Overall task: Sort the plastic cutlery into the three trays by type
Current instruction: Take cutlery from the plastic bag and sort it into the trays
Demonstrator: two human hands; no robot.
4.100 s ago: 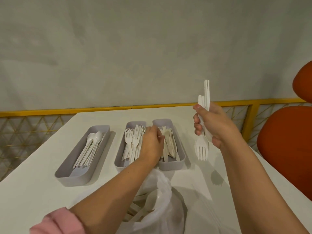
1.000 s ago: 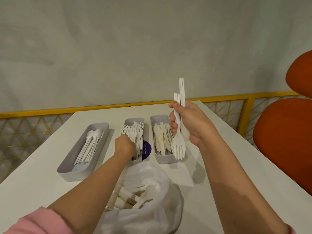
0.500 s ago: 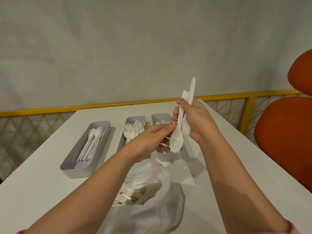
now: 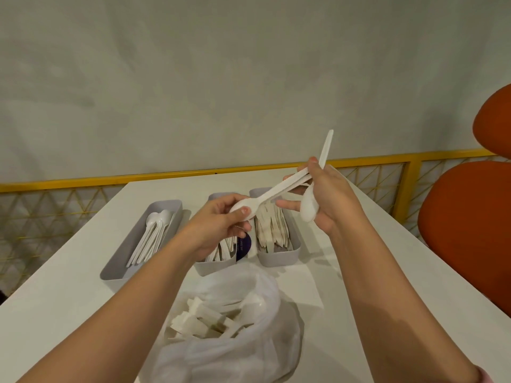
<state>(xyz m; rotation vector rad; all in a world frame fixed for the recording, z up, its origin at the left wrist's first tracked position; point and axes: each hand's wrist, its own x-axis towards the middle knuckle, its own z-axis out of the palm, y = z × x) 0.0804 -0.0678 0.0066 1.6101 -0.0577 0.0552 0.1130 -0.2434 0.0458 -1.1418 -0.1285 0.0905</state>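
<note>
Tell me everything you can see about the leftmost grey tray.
The leftmost tray is a long, grey, plastic-looking box with rounded corners and low walls. It lies flat on the white table, angled, apart from the middle tray. White spoons lie inside, bowls at the far end. Nothing else touches it.

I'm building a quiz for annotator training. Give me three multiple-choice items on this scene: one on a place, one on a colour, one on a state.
1. Which tray holds the spoons? A left B middle C right
2. The chair is: A blue B orange C green
3. The left hand is: A open, empty B an empty fist C gripping a white utensil

1 A: the spoons lie in the left tray.
2 B: the chair is orange.
3 C: the left hand grips the white utensil, which the right hand also holds.
</note>
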